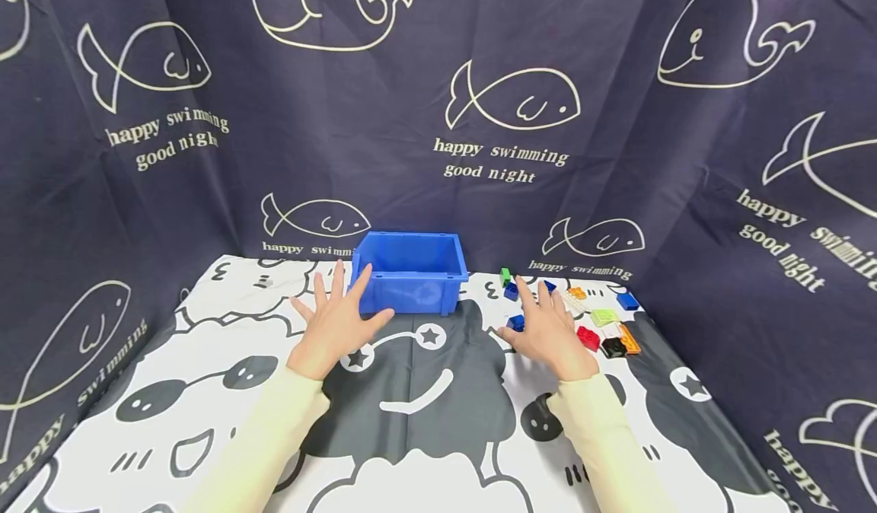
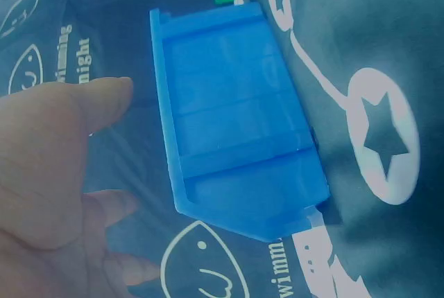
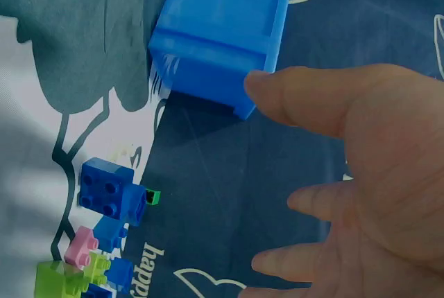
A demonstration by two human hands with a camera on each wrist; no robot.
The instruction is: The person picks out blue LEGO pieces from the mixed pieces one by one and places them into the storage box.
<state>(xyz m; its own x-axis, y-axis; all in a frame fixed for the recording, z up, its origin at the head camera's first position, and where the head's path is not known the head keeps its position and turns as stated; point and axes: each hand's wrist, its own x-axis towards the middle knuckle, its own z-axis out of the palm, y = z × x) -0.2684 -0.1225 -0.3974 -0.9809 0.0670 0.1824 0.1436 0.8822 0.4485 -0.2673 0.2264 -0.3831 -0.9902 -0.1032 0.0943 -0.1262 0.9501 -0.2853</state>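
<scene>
A blue plastic bin (image 1: 411,294) stands at the back middle of the table, its open top showing. My left hand (image 1: 334,329) is spread in front of the bin's left side, fingers apart and holding nothing; the left wrist view shows the same hand (image 2: 52,166) apart from the bin (image 2: 236,111). Over the toy bricks on the right hovers my right hand (image 1: 548,334), fingers extended, hiding some of them. A blue brick (image 1: 516,323) is close to its thumb; whether they touch I cannot tell. The right wrist view shows nothing in that hand (image 3: 388,173).
Around the right hand lie a green brick (image 1: 505,276), a red brick (image 1: 588,338), a black brick (image 1: 613,347), a lime brick (image 1: 604,317), an orange piece (image 1: 629,339) and a blue brick (image 1: 626,301). A dark patterned curtain (image 1: 404,155) encloses the table's back and sides.
</scene>
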